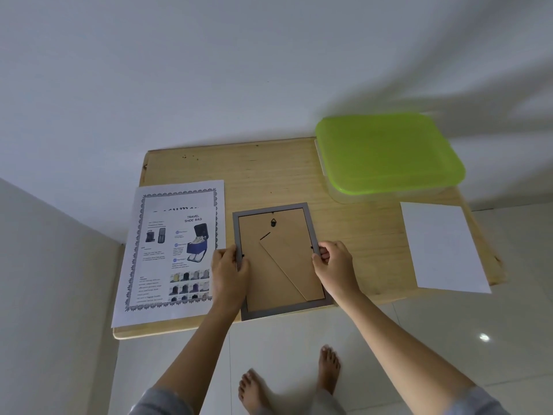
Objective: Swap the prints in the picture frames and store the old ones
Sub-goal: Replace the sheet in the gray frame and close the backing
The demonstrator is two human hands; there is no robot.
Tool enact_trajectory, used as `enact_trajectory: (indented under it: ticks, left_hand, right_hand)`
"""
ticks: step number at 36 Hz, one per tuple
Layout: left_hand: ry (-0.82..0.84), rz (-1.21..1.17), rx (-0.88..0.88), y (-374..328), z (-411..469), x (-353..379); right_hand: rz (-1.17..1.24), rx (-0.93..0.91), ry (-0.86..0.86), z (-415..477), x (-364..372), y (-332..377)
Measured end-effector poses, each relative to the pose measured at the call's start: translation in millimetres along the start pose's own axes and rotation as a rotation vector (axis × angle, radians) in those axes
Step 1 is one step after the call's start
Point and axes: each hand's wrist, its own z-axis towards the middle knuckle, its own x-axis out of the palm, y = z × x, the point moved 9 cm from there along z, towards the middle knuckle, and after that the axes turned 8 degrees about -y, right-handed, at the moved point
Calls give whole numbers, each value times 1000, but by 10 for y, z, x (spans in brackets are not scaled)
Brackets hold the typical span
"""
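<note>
The wooden table [269, 175] carries everything. Beyond the right hand, at the far corner, stands a clear storage box with a green lid [389, 151], closed. Just outside the left hand lies a printed sheet [167, 253] headed "Travel Shoe Bag"; well out from the right hand lies a blank white sheet [443, 247], overhanging the table's near edge.

Between the hands the picture frame [284, 312] lies face down, its brown backing board [263, 265] and folded easel stand [291, 265] uppermost. The left hand [229, 271] is curled over the frame's left rail, thumb on top. The right hand [333, 265] pinches at the right rail, fingertips bent in where a small dark retaining tab [312, 248] sits.

The step looks like freeing the backing. It should go best by turning each tab fully clear before lifting the board, holding the frame flat so the glass stays put.

The old print is hidden beneath the board. Whether the tabs are already turned is too small to tell, and the sheet's small text is illegible.
</note>
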Motion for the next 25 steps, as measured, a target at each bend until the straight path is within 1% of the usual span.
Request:
enact_trajectory:
  ticks: [3,7,16,25]
  left_hand:
    - [-11,48,77,-59,44,-20]
    - [-15,78,135,-90,99,-24]
    - [-7,168,218,-128,92,-9]
    - [-14,159,240,-119,118,-9]
  right_hand:
    - [-7,7,-3,42,18,-2]
    - [-40,12,-6,105,50,-13]
    - [-78,1,-10,135,72,-5]
    - [-116,-42,-16,123,82,31]
